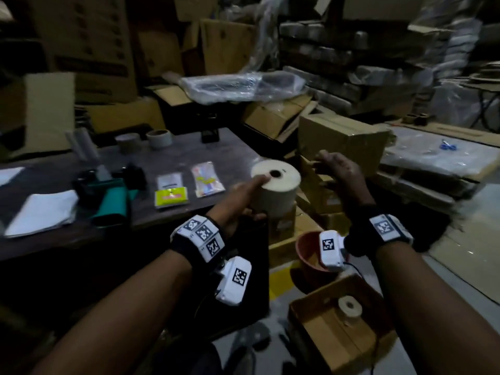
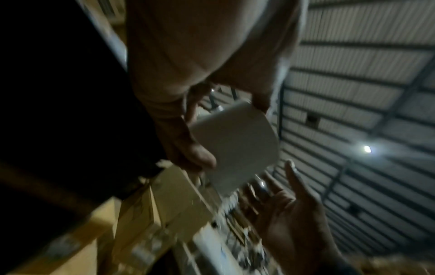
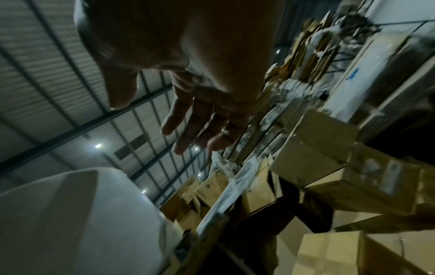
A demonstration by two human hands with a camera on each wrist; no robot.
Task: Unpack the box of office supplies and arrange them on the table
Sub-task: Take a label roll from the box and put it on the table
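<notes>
Beside the table [image 1: 221,147], left hand [image 1: 240,196] grips the paper roll [image 1: 276,190].

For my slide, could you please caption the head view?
Left hand holds a paper roll near the table.

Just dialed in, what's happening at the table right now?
A person is unpacking supplies. The left hand grips a big white paper roll at the table edge, upright with its core hole facing up. The right hand hovers open beside it, holding nothing. Two packets already lie on the table, and a smaller roll sits in the open box on the floor.
</notes>
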